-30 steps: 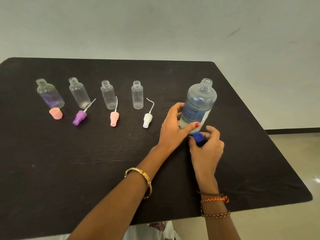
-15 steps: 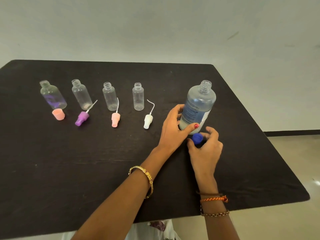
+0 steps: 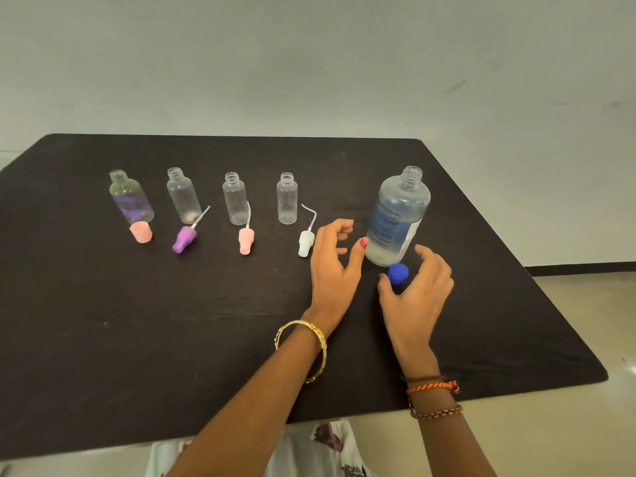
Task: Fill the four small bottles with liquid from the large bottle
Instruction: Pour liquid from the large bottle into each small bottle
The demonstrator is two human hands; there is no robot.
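Now: large bottle point(image 3: 397, 216) uncapped on bench point(image 3: 103, 339), blue cap point(image 3: 398, 273) beside; L hand point(image 3: 335, 266), R hand point(image 3: 418, 290) grip slack, empty. 4 small bottles point(image 3: 286, 199) unfilled. Next: lift, pour w/ care.

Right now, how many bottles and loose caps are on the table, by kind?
Small bottles: 4
Large bottle: 1
Spray caps with tubes: 3
Plain pink cap: 1
Blue cap: 1
Total: 10
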